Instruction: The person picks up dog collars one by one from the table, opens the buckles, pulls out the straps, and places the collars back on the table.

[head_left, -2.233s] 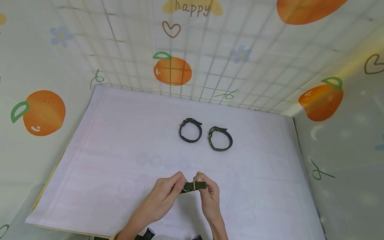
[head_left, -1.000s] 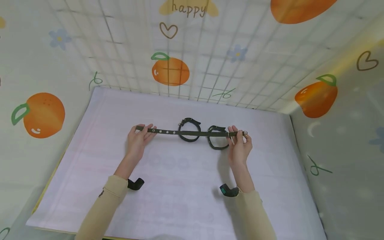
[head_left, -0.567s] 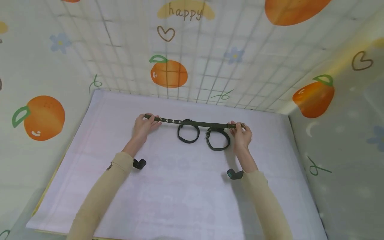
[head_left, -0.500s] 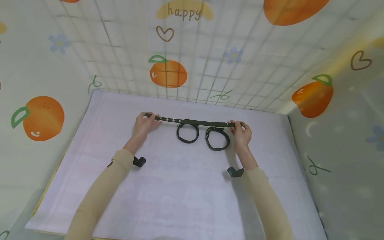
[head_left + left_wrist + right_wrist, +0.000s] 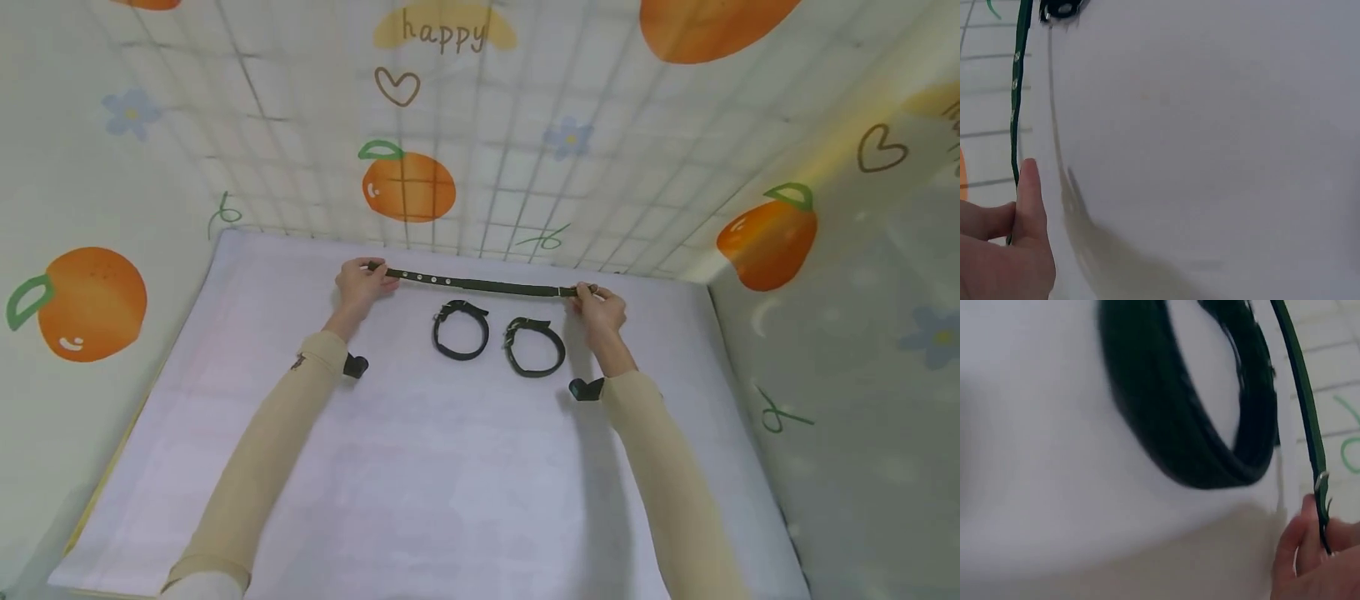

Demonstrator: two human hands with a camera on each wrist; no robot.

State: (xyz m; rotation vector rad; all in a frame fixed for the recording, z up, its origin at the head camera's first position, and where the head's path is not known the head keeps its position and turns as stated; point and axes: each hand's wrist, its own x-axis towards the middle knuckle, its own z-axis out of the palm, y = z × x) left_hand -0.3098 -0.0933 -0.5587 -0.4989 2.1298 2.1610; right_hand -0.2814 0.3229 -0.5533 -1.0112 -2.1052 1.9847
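A dark green buckle collar (image 5: 502,287) is stretched out straight between my two hands, above the far part of the table. My left hand (image 5: 360,285) pinches its tip, near a row of metal eyelets. At the other end, my right hand (image 5: 602,315) pinches the collar by its buckle, which the fingers partly hide. In the left wrist view, the thumb and fingers of the left hand (image 5: 1016,244) close on the strap. Nearer than the held collar, two more collars lie buckled into rings: a left ring (image 5: 461,331) and a right ring (image 5: 535,348).
A white sheet covers the table (image 5: 450,483). Behind its far edge rises a grid panel (image 5: 510,200) under a printed cloth with oranges and flowers. Side cloths (image 5: 862,400) stand at left and right. A small black device (image 5: 356,365) sits at each wrist.
From being bunched close to the body, the collar was pulled out straight, then carried away over the two rings to beyond them. Both rings stay in place.
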